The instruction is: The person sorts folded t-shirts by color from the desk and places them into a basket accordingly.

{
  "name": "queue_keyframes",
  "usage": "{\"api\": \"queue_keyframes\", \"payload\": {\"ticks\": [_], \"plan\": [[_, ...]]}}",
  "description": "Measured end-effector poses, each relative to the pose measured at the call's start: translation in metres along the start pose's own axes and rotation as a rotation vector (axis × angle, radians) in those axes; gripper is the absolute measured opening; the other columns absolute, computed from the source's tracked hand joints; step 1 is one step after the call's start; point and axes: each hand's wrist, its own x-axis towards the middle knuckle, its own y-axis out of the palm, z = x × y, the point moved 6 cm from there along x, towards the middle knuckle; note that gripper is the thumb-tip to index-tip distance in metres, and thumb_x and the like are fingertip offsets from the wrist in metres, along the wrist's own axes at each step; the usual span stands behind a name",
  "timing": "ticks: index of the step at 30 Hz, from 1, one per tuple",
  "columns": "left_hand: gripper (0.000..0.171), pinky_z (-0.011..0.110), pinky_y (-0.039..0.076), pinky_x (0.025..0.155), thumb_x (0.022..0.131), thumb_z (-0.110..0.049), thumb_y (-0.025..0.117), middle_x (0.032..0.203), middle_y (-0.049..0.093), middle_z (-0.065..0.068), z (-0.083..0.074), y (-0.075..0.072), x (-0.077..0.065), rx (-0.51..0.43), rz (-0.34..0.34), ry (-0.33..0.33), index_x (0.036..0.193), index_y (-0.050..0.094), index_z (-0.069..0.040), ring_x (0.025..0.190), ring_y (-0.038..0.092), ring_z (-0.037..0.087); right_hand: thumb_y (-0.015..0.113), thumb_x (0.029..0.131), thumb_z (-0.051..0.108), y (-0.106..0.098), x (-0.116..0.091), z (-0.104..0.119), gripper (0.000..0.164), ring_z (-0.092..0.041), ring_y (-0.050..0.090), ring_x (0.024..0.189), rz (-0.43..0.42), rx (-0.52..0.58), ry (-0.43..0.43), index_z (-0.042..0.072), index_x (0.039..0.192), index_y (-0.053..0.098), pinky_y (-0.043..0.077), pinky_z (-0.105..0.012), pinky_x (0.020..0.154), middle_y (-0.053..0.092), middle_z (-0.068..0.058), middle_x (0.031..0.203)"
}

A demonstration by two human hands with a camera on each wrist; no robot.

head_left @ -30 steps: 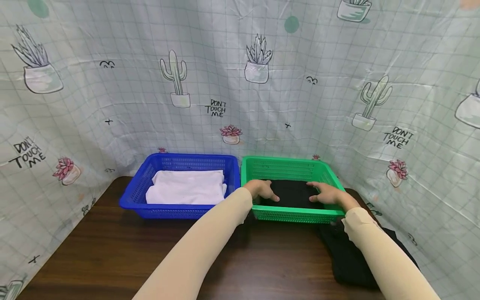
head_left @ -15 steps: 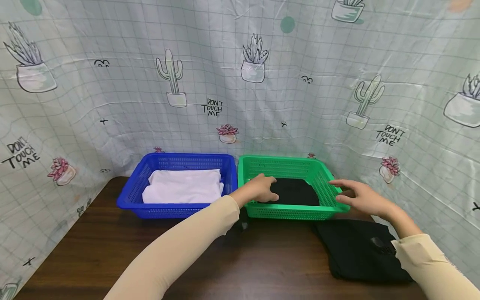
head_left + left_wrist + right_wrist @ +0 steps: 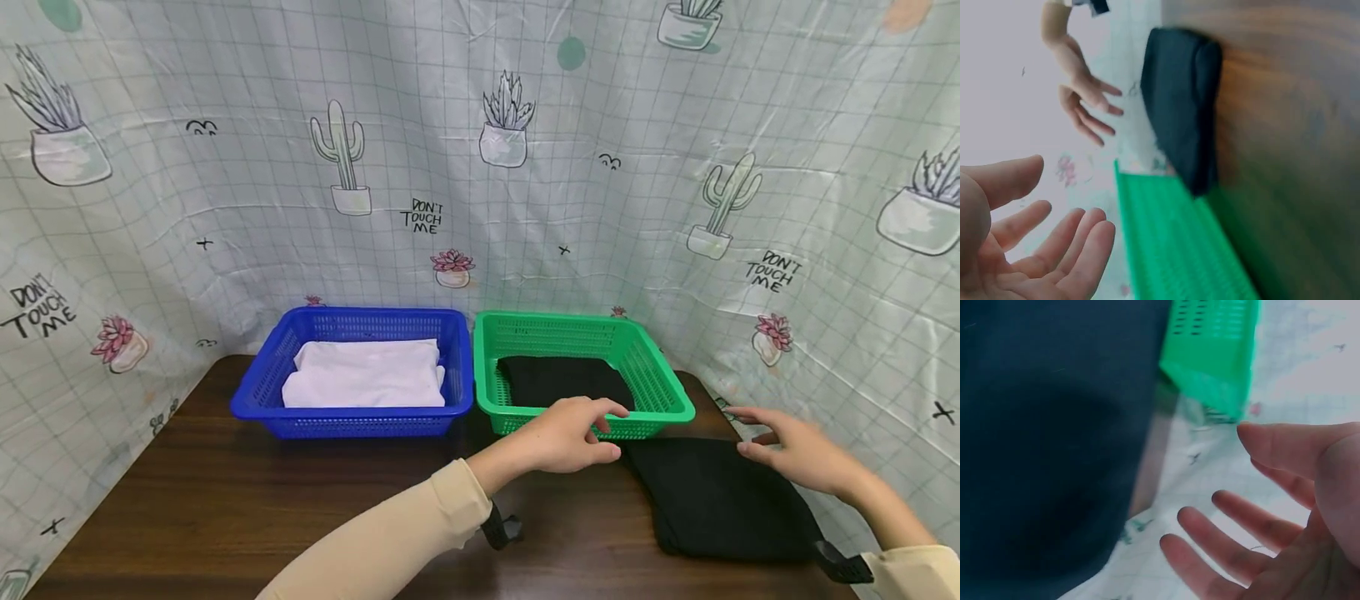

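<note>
My left hand (image 3: 573,435) hovers before the front rim of the green basket (image 3: 585,317), fingers extended and holding nothing. To the right, my right hand (image 3: 806,450) is held over the far right side of a folded black cloth (image 3: 727,508) on the table, its fingers spread and relaxed. Inside the green basket lies another folded black cloth (image 3: 566,381). In the left wrist view the table's black cloth (image 3: 1182,100) sits beyond the loosely bent left fingers (image 3: 1085,250). The right wrist view shows the right fingers (image 3: 1222,550) apart from the dark cloth (image 3: 1054,425).
A blue basket (image 3: 247,400) with folded white cloth (image 3: 367,375) stands left of the green one. Both baskets are near the back of the dark wooden table (image 3: 210,517). A patterned curtain (image 3: 420,100) hangs behind and on both sides.
Both hands have left the green basket, where the black cloth stays. The right hand has moved right and toward me over the other cloth; the left has come forward out over the rim.
</note>
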Motion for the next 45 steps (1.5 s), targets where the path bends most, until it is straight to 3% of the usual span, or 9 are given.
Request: {"api": "queue_keyframes", "payload": {"ticks": [5,9,13,20,27,31,35,41,45], "plan": [[0.054,0.021,0.055,0.075,0.103,-0.024,0.074,0.123,0.069,-0.001,0.009,0.037,0.003,-0.128,0.026,-0.058,0.153,0.055,-0.027,0.093,0.069,-0.001,0.073,0.101,0.016,0.017,-0.012,-0.021,0.059,-0.049,0.071,0.105,0.045,0.003,0.052,-0.010,0.149,0.050,0.059,-0.038,0.073,0.055,-0.041,0.142],[0.058,0.024,0.056,0.079,0.100,-0.023,0.077,0.122,0.070,0.000,0.019,0.062,0.009,-0.253,0.013,-0.146,0.153,0.054,-0.029,0.093,0.070,0.004,0.072,0.102,0.021,0.028,-0.018,-0.037,0.065,-0.058,0.066,0.108,0.101,0.012,0.123,-0.015,0.149,0.046,0.060,-0.054,0.079,0.052,-0.046,0.140],[0.060,0.029,0.057,0.086,0.100,-0.022,0.078,0.120,0.071,0.002,0.025,0.081,0.016,-0.340,-0.001,-0.216,0.154,0.053,-0.028,0.097,0.069,0.010,0.073,0.102,0.025,0.033,-0.024,-0.048,0.067,-0.067,0.056,0.119,0.104,-0.015,0.173,-0.017,0.147,0.046,0.054,-0.065,0.088,0.053,-0.048,0.138],[0.063,0.034,0.058,0.088,0.098,-0.016,0.078,0.122,0.070,0.008,0.030,0.106,0.026,-0.506,0.002,-0.302,0.155,0.051,-0.025,0.102,0.070,0.017,0.066,0.107,0.036,0.046,-0.029,-0.058,0.077,-0.071,0.042,0.130,0.196,0.050,0.279,-0.016,0.154,0.035,0.050,-0.067,0.092,0.039,-0.052,0.147],[0.065,0.039,0.062,0.089,0.098,-0.004,0.075,0.122,0.065,0.016,0.032,0.119,0.038,-0.734,-0.007,-0.334,0.155,0.048,-0.018,0.090,0.072,0.022,0.070,0.104,0.034,0.046,-0.027,-0.049,0.077,-0.069,0.042,0.132,0.173,0.076,0.246,-0.013,0.156,0.037,0.050,-0.067,0.093,0.039,-0.050,0.148],[0.065,0.041,0.061,0.091,0.097,-0.001,0.075,0.129,0.062,0.020,0.030,0.121,0.042,-0.762,-0.001,-0.340,0.154,0.049,-0.017,0.095,0.072,0.025,0.068,0.106,0.032,0.050,-0.028,-0.048,0.079,-0.074,0.029,0.137,0.216,0.205,0.279,-0.012,0.159,0.030,0.049,-0.068,0.095,0.028,-0.054,0.152],[0.064,0.042,0.060,0.093,0.095,0.000,0.077,0.134,0.062,0.019,0.030,0.121,0.042,-0.732,-0.015,-0.355,0.151,0.051,-0.017,0.110,0.070,0.025,0.067,0.107,0.028,0.057,-0.028,-0.052,0.081,-0.075,0.020,0.140,0.238,0.349,0.324,-0.011,0.161,0.023,0.047,-0.069,0.098,0.017,-0.054,0.156],[0.063,0.042,0.052,0.105,0.092,-0.003,0.081,0.136,0.062,0.010,0.035,0.120,0.040,-0.633,-0.072,-0.380,0.147,0.055,-0.020,0.127,0.062,0.025,0.069,0.106,0.025,0.068,-0.034,-0.055,0.082,-0.071,0.013,0.145,0.223,0.473,0.355,-0.007,0.164,0.022,0.044,-0.068,0.105,0.013,-0.052,0.159],[0.063,0.043,0.049,0.109,0.090,-0.001,0.082,0.138,0.060,0.007,0.038,0.118,0.041,-0.633,-0.087,-0.373,0.145,0.056,-0.020,0.129,0.060,0.025,0.067,0.106,0.025,0.077,-0.037,-0.054,0.081,-0.069,0.009,0.148,0.222,0.525,0.361,-0.004,0.166,0.021,0.043,-0.064,0.106,0.009,-0.050,0.161]]}}
